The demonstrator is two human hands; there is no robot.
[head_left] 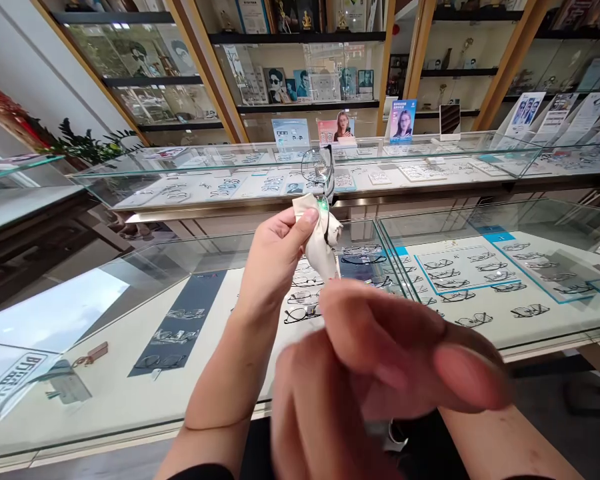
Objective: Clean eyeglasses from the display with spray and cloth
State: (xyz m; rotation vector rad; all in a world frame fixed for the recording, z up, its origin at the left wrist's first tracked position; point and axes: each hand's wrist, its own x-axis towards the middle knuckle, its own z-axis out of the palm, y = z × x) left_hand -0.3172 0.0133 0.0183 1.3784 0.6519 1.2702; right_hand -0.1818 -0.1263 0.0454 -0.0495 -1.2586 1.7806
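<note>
My left hand [275, 257] is raised above the glass counter, pinching a cream cleaning cloth [323, 243] around the lower part of a pair of clear-lensed glasses [319, 168]. The glasses stand upright above my thumb, one lens showing against the far showcase. My right hand [380, 363] is close to the camera and blurred, with its fingers curled loosely. Nothing shows in it, and it is a little below the hanging tail of the cloth.
A glass display counter [130, 320] runs in front of me, with rows of spectacle frames [480, 280] under the glass. A second showcase [230, 177] stands behind it, then wall shelves with posters. A wooden key tag [93, 353] lies on the left.
</note>
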